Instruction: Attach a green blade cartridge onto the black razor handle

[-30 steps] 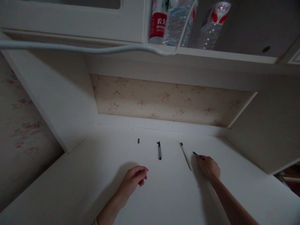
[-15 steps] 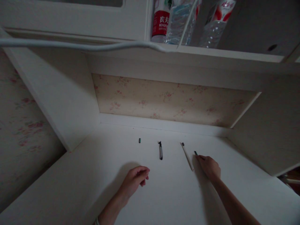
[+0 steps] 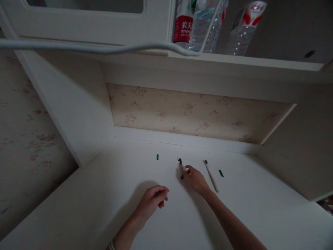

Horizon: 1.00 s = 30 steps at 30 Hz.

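My right hand (image 3: 197,180) is at a slim black-and-pale object (image 3: 181,170) with a small dark head, its kind unclear. Thumb and forefinger are apart beside its handle; whether they touch it I cannot tell. To the right of that hand lies a thin white stick with a dark tip, like a toothbrush (image 3: 212,176). Beyond it is a small dark green piece (image 3: 221,173). Another short dark-and-green piece (image 3: 157,157) lies at the left. Above the white tabletop (image 3: 109,194), my left hand (image 3: 154,198) has its fingers curled in, with nothing seen in them.
A white shelf with plastic bottles (image 3: 183,27) hangs above, and a white cable (image 3: 104,48) runs along its front. White side panels (image 3: 70,107) flank the tabletop. Floral wallpaper (image 3: 197,111) covers the back.
My right hand has let go of the green piece at the right and moved left to the black-and-pale object. My left hand stays put. The view has shifted slightly.
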{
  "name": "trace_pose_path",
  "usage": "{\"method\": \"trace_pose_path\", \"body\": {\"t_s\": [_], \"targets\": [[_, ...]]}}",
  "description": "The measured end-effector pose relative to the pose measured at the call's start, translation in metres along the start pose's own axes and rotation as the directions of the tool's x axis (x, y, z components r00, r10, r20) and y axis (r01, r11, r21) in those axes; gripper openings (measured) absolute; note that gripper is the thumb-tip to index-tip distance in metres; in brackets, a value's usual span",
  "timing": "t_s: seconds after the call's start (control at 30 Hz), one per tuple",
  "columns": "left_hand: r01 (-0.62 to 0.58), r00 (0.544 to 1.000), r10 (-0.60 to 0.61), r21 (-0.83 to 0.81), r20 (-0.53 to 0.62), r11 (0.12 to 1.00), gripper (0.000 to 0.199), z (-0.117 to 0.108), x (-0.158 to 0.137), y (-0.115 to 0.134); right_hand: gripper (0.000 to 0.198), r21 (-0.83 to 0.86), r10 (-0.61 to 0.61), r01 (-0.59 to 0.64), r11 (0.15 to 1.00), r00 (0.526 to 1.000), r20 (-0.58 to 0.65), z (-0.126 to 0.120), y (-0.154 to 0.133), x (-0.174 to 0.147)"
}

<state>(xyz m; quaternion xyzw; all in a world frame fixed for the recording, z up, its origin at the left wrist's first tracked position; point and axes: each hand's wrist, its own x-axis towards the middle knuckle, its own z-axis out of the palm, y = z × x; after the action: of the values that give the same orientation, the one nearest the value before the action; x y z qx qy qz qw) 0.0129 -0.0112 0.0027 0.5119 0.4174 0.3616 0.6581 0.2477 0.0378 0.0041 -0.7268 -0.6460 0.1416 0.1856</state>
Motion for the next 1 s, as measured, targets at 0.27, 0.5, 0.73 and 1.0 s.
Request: {"method": "trace_pose_path", "body": {"t_s": [0.27, 0.5, 0.73, 1.0], "targets": [[-0.038, 0.999, 0.037, 0.013, 0.004, 0.999, 0.03, 0.0, 0.001, -0.003, 0.04, -0.119, 0.102, -0.102, 0.988, 0.995, -0.003, 0.018, -0.024, 0.024], [-0.026, 1.0, 0.026, 0.002, -0.001, 1.0, 0.029, 0.001, 0.0, -0.001, 0.029, -0.061, 0.106, -0.103, 0.993, 0.993, 0.049, 0.014, -0.022, 0.029], [-0.06, 0.996, 0.061, 0.012, -0.06, 0.998, 0.031, -0.005, 0.005, -0.003, 0.03, 0.307, 0.104, -0.113, 0.945, 0.994, 0.044, 0.021, -0.026, 0.0], [-0.135, 0.975, 0.195, 0.416, -0.104, 0.899, 0.033, -0.026, 0.04, 0.006, 0.033, 0.899, 0.087, -0.231, 0.373, 0.973, 0.214, 0.029, -0.051, -0.072]]}}
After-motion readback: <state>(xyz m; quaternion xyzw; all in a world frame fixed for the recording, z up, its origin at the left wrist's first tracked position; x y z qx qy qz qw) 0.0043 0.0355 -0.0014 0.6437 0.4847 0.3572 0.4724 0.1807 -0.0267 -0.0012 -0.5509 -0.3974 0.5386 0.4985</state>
